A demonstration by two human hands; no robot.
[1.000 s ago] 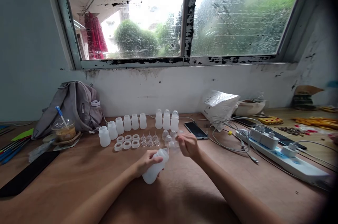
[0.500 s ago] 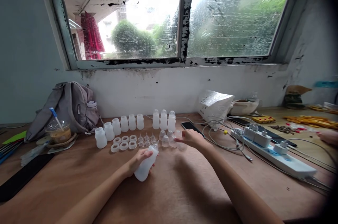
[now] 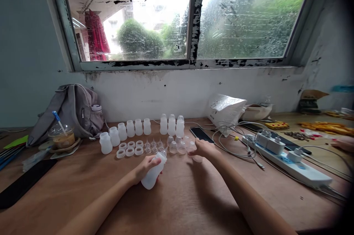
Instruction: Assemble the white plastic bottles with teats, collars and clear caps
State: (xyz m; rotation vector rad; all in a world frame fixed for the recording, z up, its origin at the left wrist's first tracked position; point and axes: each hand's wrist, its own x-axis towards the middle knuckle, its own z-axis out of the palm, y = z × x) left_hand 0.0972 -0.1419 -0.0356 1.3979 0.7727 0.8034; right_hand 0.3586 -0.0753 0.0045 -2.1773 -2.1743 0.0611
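My left hand is wrapped round a frosted white bottle, tilted with its top toward the upper right and a clear nipple on it. My right hand is closed on a clear dome cap, held low over the table. Just left of it stand several other clear caps. Several white rings and clear nipples lie in rows. Behind them is a line of open bottles, with three capped bottles to their right.
A phone, cables and a white power strip lie to the right, near a silver bag. On the left are a drink cup, a grey backpack and a black strip. Another person's hand shows at the far right.
My right hand has moved slightly right and toward me, and the clear cap in its fingers has moved with it, away from the other caps. My left hand still holds the bottle.
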